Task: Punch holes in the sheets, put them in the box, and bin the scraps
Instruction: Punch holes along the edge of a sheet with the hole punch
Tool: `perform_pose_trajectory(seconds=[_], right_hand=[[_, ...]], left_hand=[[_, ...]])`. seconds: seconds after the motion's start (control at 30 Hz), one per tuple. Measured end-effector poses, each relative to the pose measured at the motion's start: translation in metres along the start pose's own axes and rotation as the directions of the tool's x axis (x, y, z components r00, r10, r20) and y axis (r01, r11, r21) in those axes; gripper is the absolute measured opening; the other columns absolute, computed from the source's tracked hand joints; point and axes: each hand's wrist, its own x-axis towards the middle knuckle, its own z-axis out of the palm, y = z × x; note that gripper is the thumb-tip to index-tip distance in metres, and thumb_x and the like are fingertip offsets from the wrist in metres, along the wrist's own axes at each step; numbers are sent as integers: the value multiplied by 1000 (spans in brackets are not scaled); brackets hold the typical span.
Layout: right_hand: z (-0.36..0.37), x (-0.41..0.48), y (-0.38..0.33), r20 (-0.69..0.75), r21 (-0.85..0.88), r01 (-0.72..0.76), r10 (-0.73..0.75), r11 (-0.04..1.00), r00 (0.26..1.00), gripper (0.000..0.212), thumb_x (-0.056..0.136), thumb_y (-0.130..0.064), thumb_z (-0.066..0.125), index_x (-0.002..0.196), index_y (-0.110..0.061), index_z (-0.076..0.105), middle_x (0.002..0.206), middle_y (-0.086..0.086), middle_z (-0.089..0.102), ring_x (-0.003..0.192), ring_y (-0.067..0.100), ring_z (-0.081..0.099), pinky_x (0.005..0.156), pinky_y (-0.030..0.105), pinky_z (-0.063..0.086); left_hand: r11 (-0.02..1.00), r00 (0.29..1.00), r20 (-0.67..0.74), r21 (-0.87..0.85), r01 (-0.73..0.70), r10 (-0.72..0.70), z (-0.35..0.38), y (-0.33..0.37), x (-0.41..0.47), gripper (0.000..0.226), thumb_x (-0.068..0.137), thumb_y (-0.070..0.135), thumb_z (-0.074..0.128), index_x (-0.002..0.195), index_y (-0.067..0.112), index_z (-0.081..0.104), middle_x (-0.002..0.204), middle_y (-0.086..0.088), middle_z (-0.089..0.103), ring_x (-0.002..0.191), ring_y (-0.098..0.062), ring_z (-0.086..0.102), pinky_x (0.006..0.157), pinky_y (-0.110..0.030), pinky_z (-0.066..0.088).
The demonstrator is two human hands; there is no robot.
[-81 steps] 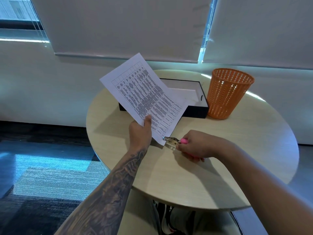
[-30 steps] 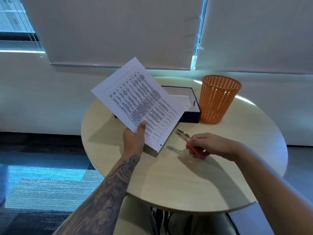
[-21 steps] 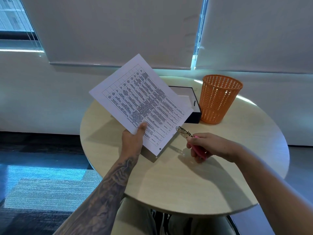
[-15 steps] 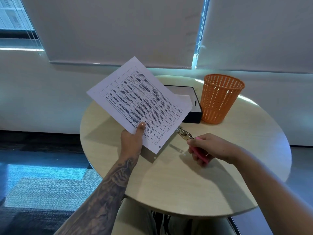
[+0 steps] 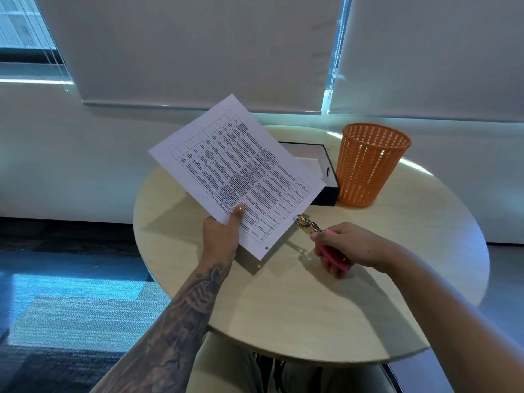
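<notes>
My left hand (image 5: 224, 232) holds a printed sheet (image 5: 235, 171) up over the round table, thumb pressed on its near edge. One punched hole shows near the sheet's bottom corner. My right hand (image 5: 344, 246) grips a pink-handled hole punch (image 5: 314, 232), whose metal jaws sit over the sheet's right edge. Behind the sheet lies an open black box (image 5: 326, 177) with a white inside, partly hidden by the paper. An orange mesh bin (image 5: 368, 165) stands right of the box.
The round beige table (image 5: 312, 302) has a curved edge near my lap. A tiny paper scrap (image 5: 309, 258) lies on the table below the punch. White blinds and a wall are behind the table; carpet is at the left.
The punch moved off the sheet's bottom corner, leaving a hole, and now sits further up the right edge. My left hand shifted the sheet slightly.
</notes>
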Motion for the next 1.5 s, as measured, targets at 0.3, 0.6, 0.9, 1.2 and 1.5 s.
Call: perform_pose_trajectory(seconds=[0.3,0.6,0.9,1.2,1.5], right_hand=[[4,1,-4,-2,-32,6,-6,999,1000,43,102,-41,55,84,-3,64,72,18,68,63,31,62,62,40,53],[2,4,-4,-12,-77,18,-19,997,1000,47,102,-44,52,81,-3,63,66,14,65,57,29,59,56,36,50],[0,8,-4,-1,-117,2,-2,993,1000,49,102,-46,52,81,-4,61,63,13,64,52,27,58,56,37,47],[-1,18,-5,3,-255,-31,33,966,999,52,103,-46,49,74,-5,60,60,16,62,47,28,54,45,28,46],[1,28,-17,-9,-444,-123,133,887,991,50,100,-47,47,77,-5,64,61,14,67,39,25,52,45,27,49]], left_hand=[[1000,1000,3,14,13,-13,0,1,0,8,88,28,74,90,22,71,91,7,76,89,-17,74,79,-37,60],[999,1000,-9,28,17,-17,0,1,0,23,87,31,75,102,14,71,93,2,76,89,-20,74,78,-38,61],[999,1000,-6,31,21,-21,1,0,-1,18,87,31,74,99,17,71,94,1,77,89,-20,74,79,-42,62],[997,1000,10,81,-17,16,3,-6,-1,26,90,30,73,103,8,72,96,-5,77,87,-20,75,76,-43,62],[983,996,57,170,-72,63,5,-2,-6,7,95,24,67,89,23,71,87,3,75,78,-14,75,67,-34,63]])
